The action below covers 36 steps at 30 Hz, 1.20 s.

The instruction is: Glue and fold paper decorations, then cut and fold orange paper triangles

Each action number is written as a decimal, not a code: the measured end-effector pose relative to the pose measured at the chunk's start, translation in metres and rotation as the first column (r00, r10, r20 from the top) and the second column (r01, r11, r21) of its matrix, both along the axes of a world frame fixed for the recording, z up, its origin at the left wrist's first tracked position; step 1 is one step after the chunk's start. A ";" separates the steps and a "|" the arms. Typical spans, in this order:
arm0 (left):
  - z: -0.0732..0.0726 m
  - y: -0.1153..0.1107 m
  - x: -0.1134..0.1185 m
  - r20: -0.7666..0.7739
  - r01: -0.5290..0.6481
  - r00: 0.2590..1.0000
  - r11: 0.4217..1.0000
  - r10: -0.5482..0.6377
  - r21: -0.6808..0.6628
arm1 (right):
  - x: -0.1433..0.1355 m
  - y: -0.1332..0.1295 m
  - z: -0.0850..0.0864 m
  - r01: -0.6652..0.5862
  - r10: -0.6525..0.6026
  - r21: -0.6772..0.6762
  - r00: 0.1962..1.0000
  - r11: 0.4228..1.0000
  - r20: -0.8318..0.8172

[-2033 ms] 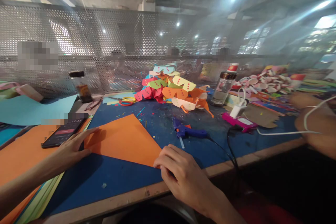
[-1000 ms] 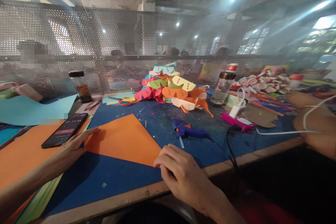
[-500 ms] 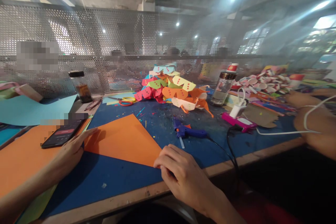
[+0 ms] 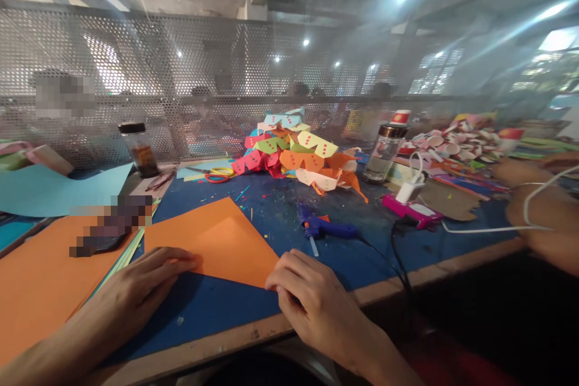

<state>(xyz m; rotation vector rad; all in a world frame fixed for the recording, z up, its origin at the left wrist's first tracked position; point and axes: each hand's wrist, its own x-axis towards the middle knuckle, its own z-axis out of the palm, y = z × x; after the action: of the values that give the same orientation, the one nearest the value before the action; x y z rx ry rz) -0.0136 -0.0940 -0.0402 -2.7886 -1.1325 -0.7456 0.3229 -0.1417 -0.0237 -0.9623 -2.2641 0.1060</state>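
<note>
An orange sheet of paper (image 4: pixel 221 235) lies on the blue tabletop, its right end tapering to a corner near the front edge. My right hand (image 4: pixel 312 295) has its fingers curled and pinches that corner. At the sheet's near edge, left of its middle, my left hand (image 4: pixel 151 280) has its fingertips and thumb pressed together on the paper. Beyond my right hand lies a blue glue gun (image 4: pixel 328 227) with a clear glue stick by it. More orange paper (image 4: pixel 40 271) is stacked under and around my left forearm, with a partly blurred phone (image 4: pixel 113 232) on top.
A pile of colourful folded paper pieces (image 4: pixel 294 154) stands at the back. Scissors (image 4: pixel 217 174), a dark-lidded jar (image 4: pixel 142 154) and a glass bottle (image 4: pixel 384 154) are nearby. At the right are a pink power strip (image 4: pixel 411 211), cables and another person's arm (image 4: pixel 543 217).
My left hand has moved from the sheet's left side toward me and rightward, onto its near edge. My right hand stays at the corner.
</note>
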 end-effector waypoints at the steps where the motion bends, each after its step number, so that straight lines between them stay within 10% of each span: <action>1: 0.002 -0.001 0.000 -0.018 0.006 1.000 1.000 -0.006 0.008 | 0.000 0.000 0.000 0.007 -0.007 0.007 1.000 1.000 0.014; 16: 0.008 -0.010 0.011 0.020 0.034 0.999 0.999 -0.034 -0.013 | -0.068 0.018 0.023 -0.036 0.026 0.019 0.920 0.999 0.391; 36: 0.010 -0.009 0.010 -0.058 0.039 0.998 0.999 -0.041 -0.027 | -0.053 0.022 0.022 -0.050 0.047 0.000 0.925 0.999 0.376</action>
<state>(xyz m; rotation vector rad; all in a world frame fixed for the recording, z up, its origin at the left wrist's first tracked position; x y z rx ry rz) -0.0037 -0.1030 -0.0300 -2.8420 -1.0878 -0.6531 0.2700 -0.1197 -0.0018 -0.9883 -2.6369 -0.0766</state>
